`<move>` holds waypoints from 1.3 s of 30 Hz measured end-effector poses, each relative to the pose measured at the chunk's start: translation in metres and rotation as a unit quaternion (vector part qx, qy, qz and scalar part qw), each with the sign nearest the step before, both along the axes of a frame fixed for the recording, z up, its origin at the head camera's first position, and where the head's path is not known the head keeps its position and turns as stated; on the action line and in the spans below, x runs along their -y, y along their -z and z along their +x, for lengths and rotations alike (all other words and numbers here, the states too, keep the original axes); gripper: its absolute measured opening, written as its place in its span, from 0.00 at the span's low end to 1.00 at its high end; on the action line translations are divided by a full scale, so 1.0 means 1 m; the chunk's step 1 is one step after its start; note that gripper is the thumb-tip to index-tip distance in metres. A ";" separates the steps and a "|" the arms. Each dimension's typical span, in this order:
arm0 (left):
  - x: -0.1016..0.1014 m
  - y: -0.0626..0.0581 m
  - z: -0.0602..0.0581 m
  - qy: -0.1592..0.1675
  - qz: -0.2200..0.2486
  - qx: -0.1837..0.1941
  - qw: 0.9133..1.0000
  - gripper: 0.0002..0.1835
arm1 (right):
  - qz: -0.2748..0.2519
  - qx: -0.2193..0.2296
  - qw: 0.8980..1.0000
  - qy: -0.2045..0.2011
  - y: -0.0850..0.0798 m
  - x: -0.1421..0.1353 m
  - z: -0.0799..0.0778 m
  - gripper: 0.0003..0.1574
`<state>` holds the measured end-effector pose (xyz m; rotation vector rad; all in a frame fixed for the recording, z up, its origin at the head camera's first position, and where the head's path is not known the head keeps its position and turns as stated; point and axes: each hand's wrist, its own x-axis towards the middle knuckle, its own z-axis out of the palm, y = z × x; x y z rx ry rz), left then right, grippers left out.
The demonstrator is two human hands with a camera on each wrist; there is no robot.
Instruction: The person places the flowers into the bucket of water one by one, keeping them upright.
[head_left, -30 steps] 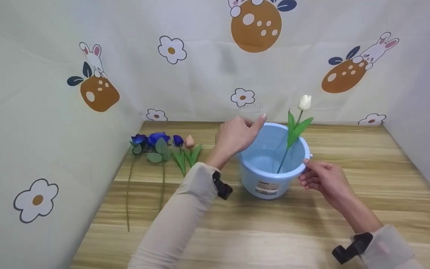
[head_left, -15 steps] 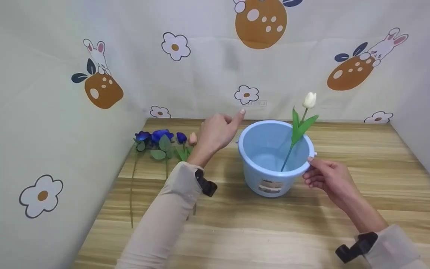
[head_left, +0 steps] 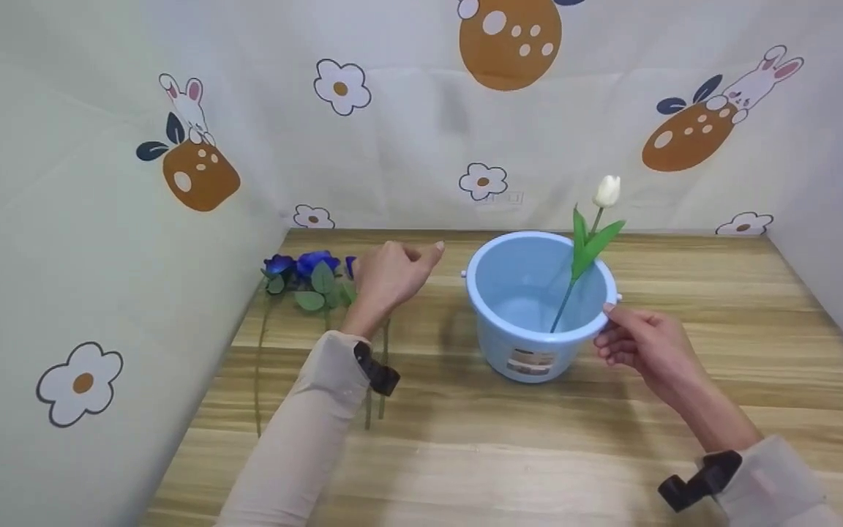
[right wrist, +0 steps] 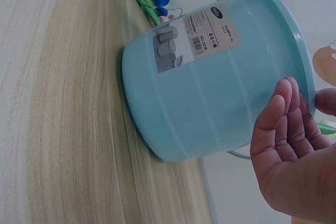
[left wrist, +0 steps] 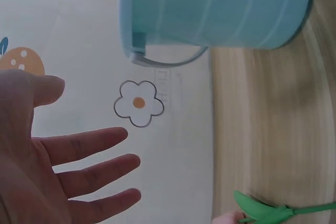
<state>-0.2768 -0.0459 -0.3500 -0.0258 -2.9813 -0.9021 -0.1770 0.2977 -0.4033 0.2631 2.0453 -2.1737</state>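
Bucket [head_left: 496,348] stands pinched at its rim [head_left: 538,337] by the right hand [head_left: 650,345], the left hand [head_left: 394,278] spread apparently over flowers [head_left: 317,265].

Bucket [head_left: 493,340]: plain light blue in head view, aqua in both wrist views. Its label [right wrist: 197,38]: beige and grey, black print. Tulip [head_left: 587,252]: white bloom, green leaves. 2 roses [head_left: 317,263]: deep blue, grey-green leaves. Table [head_left: 502,454]: tan, brown-streaked wood grain. Backdrop [head_left: 407,146]: off-white, printed with white-spotted brown fruit, white rabbits with pink ears, dark-outlined 5-petal white flowers with brown centres. Sleeves [head_left: 290,446]: beige. Wrist mounts [head_left: 701,481]: black.
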 end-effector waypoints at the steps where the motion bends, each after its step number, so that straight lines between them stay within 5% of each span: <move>1: 0.002 0.003 0.000 -0.002 -0.002 -0.001 1.000 0.34 | 0.001 0.001 1.000 0.000 0.000 0.000 0.000 0.20; 19: 0.051 0.058 -0.008 -0.038 -0.057 0.005 0.998 0.22 | -0.008 -0.009 1.000 0.008 0.000 0.002 0.000 0.20; 31: 0.070 0.080 -0.010 -0.055 -0.045 0.101 0.992 0.25 | 0.014 -0.005 1.000 0.016 0.000 0.002 -0.001 0.21; 39: 0.068 0.098 -0.008 -0.077 -0.074 0.070 0.992 0.26 | 0.016 -0.008 1.000 0.015 0.000 0.002 0.001 0.22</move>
